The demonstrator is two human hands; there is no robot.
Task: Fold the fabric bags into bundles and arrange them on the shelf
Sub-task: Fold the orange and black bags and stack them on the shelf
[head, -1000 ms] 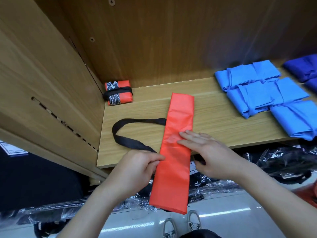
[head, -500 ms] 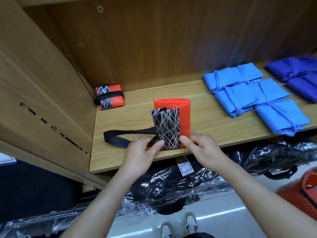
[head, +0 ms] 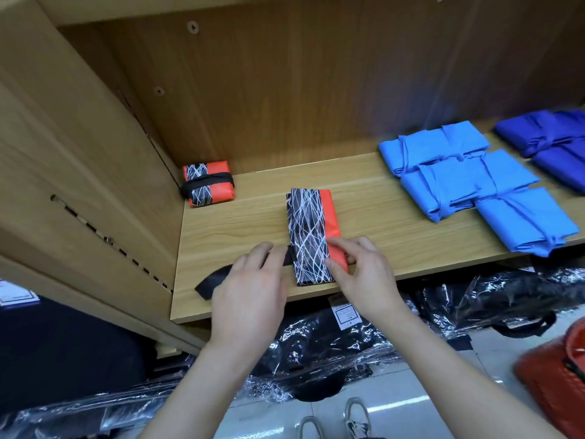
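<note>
Sitting at the back left corner of the wooden shelf [head: 395,229] is a finished orange bundle [head: 207,182], tied round with its black band. Nearer the front edge, a black strap [head: 215,280] trails left from the orange bag [head: 311,236], and the left hand [head: 250,289] holds it, fingers bent over it just beside the bag. The bag lies folded mid-shelf, its black line-patterned panel facing up. The right hand [head: 364,274] pinches the bag's near right edge between thumb and fingers. Further right lie light blue bundles [head: 474,182], then dark blue bundles [head: 550,144]. Below the shelf are plastic-wrapped black goods [head: 332,353].
</note>
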